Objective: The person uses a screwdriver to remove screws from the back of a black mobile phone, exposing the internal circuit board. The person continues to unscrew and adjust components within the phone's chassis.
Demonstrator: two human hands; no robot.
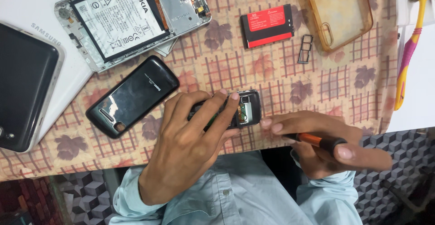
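1. At the near table edge, centre: small black phone point(235, 110), back cover off, green board and metal parts exposed. It lies on the patterned tablecloth point(281, 70), held down flat.
2. Left hand point(190, 139): fingers closed over the small phone from above, fingertips curled past its far edge, pinning it in place.
3. Right hand point(331, 143): fingers closed around an orange-and-black screwdriver point(317, 141). The tool lies nearly level, pointing toward the phone's open end. The tip is hidden behind the fingers, so contact with the phone cannot be told.
4. Black back cover point(132, 95): glossy, lying apart on the cloth just left of the held phone. Judged already removed.
5. Red-and-black battery point(267, 25): loose on the cloth, well apart from the phone. Whether it belongs to this phone cannot be told.
6. Larger opened phone point(131, 18): back removed, white-labelled battery still seated, far left of the table.
7. Metal card tray point(306, 49): loose beside the red battery.
8. Amber clear case point(337, 12): far right, two small metal pieces inside.
9. White slab with a black device point(22, 89) on it, left edge.
10. Pink-and-yellow toothbrush point(410, 48), right edge.
11. Progress, as judged: cover off and inside reachable; work on the exposed board looks to be in hand, and nothing shows reassembly begun.
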